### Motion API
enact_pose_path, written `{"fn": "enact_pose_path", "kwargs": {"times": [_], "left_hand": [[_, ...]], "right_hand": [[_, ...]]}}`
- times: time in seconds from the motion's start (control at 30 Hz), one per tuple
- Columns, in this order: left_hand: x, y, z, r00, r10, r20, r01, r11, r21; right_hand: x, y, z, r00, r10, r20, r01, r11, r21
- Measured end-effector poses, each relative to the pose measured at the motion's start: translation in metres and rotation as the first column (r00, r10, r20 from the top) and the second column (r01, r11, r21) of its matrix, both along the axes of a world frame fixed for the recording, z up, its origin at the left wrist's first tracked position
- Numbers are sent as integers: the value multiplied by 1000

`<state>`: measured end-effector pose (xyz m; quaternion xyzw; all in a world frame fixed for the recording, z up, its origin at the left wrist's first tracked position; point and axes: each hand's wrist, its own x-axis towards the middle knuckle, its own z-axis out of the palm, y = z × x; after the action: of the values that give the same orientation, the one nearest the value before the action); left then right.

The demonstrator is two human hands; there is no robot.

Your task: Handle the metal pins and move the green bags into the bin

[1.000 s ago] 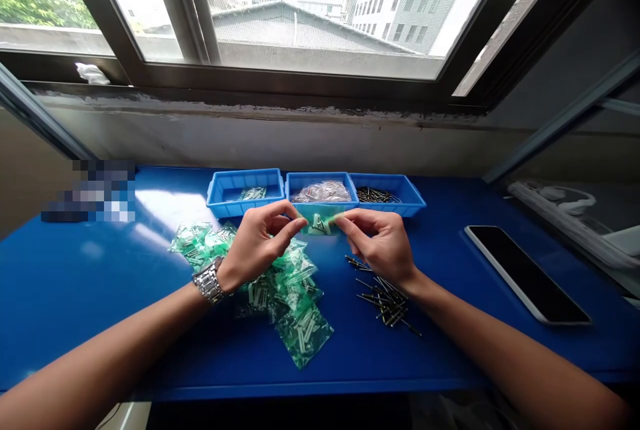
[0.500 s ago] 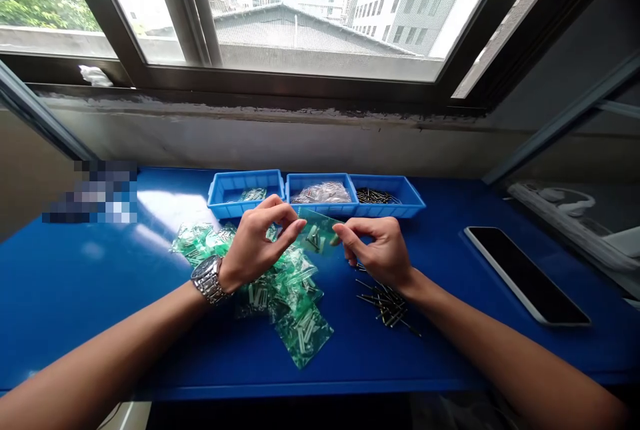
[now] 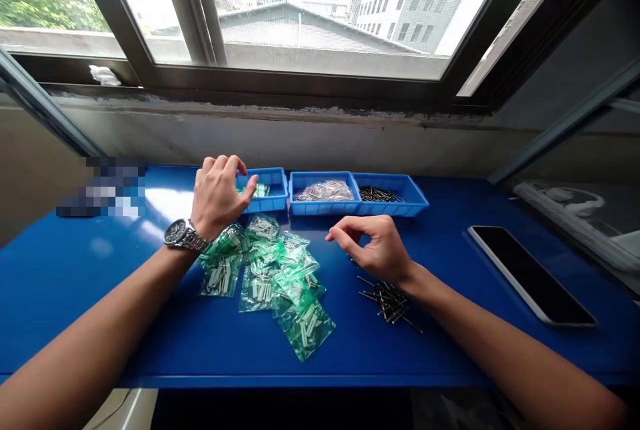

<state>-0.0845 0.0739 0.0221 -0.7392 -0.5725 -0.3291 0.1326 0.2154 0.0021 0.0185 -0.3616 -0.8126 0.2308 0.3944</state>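
My left hand (image 3: 219, 195), with a metal-banded wristwatch (image 3: 184, 235), is over the left end of the left blue bin (image 3: 267, 204). Its thumb and fingers are apart, with nothing visible between them. Green-tinted bags (image 3: 256, 191) holding small pale pieces lie in that bin. My right hand (image 3: 377, 250) hovers above the table, thumb and forefinger pinched together; I see nothing in the pinch. Below it lies a loose pile of dark screws (image 3: 390, 302). Between and below the hands, green plastic bags (image 3: 297, 277) with white and metal pieces are heaped on the table.
A middle blue bin (image 3: 325, 208) holds clear packets (image 3: 327, 191); the right blue bin (image 3: 413, 202) contains dark screws (image 3: 377, 195). A phone (image 3: 533, 277) lies at the right on the blue table (image 3: 200, 350). A window (image 3: 325, 37) is behind.
My left hand has moved left and away to the left bin and opened. The green bag that was held between both hands is out of them. My right hand has stayed nearly in place.
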Motion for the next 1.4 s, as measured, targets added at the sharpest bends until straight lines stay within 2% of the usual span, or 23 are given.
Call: {"fn": "enact_pose_path", "kwargs": {"times": [0.1,0.2,0.3,0.47,0.73,0.93,1.17,1.4], "left_hand": [[12,-10,4,992,-129,12,128,989,68],[25,-22,9,955,-296,0,295,953,70],[32,-28,9,915,-403,-9,403,914,46],[32,-26,3,866,-500,-9,500,866,-8],[36,-30,4,817,-576,27,577,814,-66],[36,-29,1,791,-612,14,608,783,-134],[38,-31,1,763,-646,21,639,748,-178],[39,-30,-1,757,-653,16,642,739,-205]], "right_hand": [[0,2,-2,991,50,121,-60,995,83],[0,2,-3,953,156,259,-201,967,156],[-1,2,-3,885,238,400,-318,937,146],[-2,1,-6,825,295,482,-380,921,88],[-2,-3,-1,868,271,417,-343,933,106],[-2,-1,-2,817,289,499,-357,933,46],[-4,-2,-3,833,262,487,-351,931,100],[-5,-2,-3,825,280,490,-346,937,47]]}}
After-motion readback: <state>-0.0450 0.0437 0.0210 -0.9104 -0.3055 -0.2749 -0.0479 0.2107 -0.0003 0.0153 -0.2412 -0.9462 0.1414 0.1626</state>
